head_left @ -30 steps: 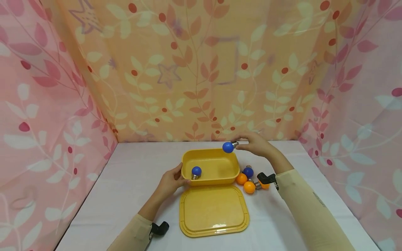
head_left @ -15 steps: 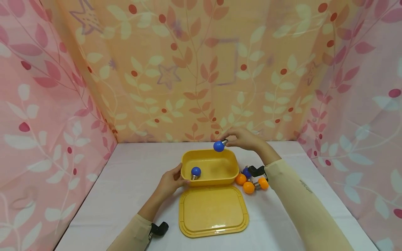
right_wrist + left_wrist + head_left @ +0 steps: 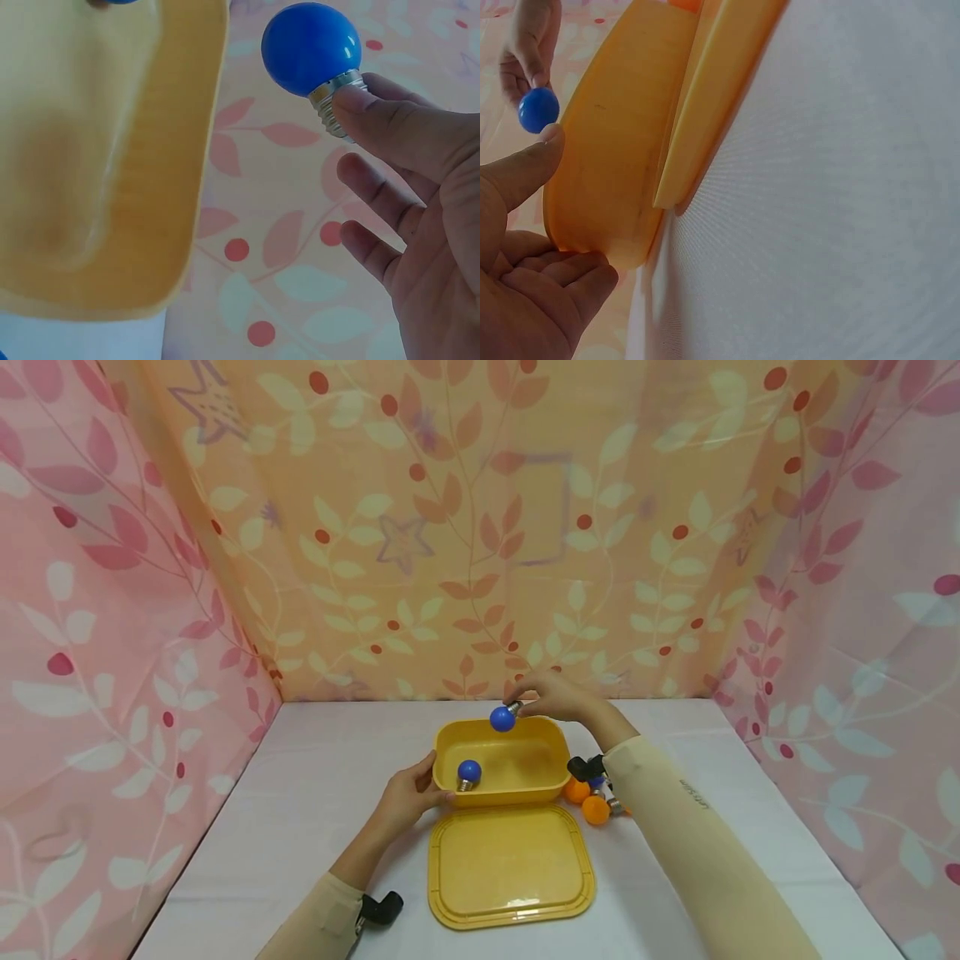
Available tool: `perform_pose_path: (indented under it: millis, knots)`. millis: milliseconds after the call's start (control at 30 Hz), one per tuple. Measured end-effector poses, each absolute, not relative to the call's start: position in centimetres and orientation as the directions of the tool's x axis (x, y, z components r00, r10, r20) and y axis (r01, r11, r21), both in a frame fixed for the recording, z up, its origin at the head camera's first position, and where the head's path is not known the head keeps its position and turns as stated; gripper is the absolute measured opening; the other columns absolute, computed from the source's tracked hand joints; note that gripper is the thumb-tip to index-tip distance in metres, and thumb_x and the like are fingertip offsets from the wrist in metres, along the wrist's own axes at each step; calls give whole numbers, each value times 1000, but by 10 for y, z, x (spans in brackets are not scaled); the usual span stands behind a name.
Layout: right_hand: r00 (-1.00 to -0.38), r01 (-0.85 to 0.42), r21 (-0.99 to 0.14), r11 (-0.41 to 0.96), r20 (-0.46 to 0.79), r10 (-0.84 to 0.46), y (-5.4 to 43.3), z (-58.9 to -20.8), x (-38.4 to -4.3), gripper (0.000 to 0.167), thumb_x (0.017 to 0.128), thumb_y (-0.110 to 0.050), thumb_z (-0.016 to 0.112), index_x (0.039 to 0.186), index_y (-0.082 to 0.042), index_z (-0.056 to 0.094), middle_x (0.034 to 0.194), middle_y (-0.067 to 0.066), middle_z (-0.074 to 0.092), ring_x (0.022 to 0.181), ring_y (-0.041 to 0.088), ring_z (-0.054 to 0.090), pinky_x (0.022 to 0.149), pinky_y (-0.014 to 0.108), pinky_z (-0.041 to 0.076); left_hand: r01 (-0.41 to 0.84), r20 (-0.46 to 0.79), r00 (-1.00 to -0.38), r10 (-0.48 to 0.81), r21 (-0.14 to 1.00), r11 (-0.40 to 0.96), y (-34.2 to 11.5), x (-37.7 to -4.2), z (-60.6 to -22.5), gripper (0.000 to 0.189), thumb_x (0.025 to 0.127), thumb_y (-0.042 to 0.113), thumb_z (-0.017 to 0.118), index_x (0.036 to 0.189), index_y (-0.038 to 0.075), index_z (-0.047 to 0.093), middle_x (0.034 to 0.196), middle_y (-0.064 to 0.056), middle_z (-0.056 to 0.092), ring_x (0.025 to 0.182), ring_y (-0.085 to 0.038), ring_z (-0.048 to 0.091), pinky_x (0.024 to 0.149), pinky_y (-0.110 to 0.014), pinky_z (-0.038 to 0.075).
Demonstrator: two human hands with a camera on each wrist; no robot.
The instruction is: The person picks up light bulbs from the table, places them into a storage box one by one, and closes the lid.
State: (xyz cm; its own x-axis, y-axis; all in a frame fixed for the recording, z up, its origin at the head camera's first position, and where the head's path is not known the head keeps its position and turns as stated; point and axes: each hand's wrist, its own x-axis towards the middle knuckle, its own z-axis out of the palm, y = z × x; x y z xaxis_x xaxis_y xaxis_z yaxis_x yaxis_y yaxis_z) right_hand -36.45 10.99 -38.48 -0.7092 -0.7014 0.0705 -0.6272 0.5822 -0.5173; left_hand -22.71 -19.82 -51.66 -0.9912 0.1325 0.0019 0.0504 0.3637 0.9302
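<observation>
Over the back rim of an open yellow plastic box [image 3: 517, 762], my right hand [image 3: 564, 697] pinches a blue light bulb [image 3: 502, 719] by its metal screw base. The right wrist view shows thumb and forefinger on the base, with the round blue globe [image 3: 311, 49] pointing away from the palm. My left hand [image 3: 405, 792] grips the box's left end, its thumb at the front rim and its fingers [image 3: 585, 281] against the end wall. Inside the box, near the left, another blue bulb [image 3: 469, 771] lies with its base toward me.
The matching yellow lid [image 3: 512, 864] lies flat directly in front of the box. Right of the box, several bulbs, including an orange bulb [image 3: 596, 810], are partly covered by my right sleeve [image 3: 675, 810]. A white cloth [image 3: 300, 827] covers the table; patterned curtains [image 3: 465, 527] surround it.
My right hand has carried the blue bulb leftward, from the box's back right corner to the middle of its back rim. The left hand stays in place on the box.
</observation>
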Motion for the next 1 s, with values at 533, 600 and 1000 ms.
perform_pose_path:
  millis: [533, 600, 1000]
  knots:
    - [-659, -651, -516, 557, 18, -752, 71, -410, -372, 23, 94, -13, 76, 116, -19, 78, 116, -7, 73, 123, 27, 61, 111, 48, 48, 78, 28, -989, 144, 930, 359, -199, -226, -516, 94, 85, 25, 86, 159, 6, 32, 160, -13, 41, 143, -28, 46, 112, -39, 45]
    - [-651, -654, -517, 553, 11, -759, 65, -414, -373, 23, 94, -13, 76, 116, -20, 78, 116, -8, 73, 124, 28, 61, 112, 47, 48, 86, 35, -989, 147, 931, 355, -199, -225, -515, 94, 85, 25, 86, 159, 5, 32, 160, -14, 41, 143, -28, 47, 112, -40, 45]
    - [-620, -671, -514, 534, -6, -785, 32, -443, -379, 22, 91, -10, 78, 112, -17, 80, 112, -8, 74, 114, 17, 63, 106, 37, 52, 88, 36, -988, 150, 929, 358, -199, -225, -513, 93, 85, 25, 86, 159, 4, 33, 159, -16, 43, 142, -31, 48, 110, -40, 47]
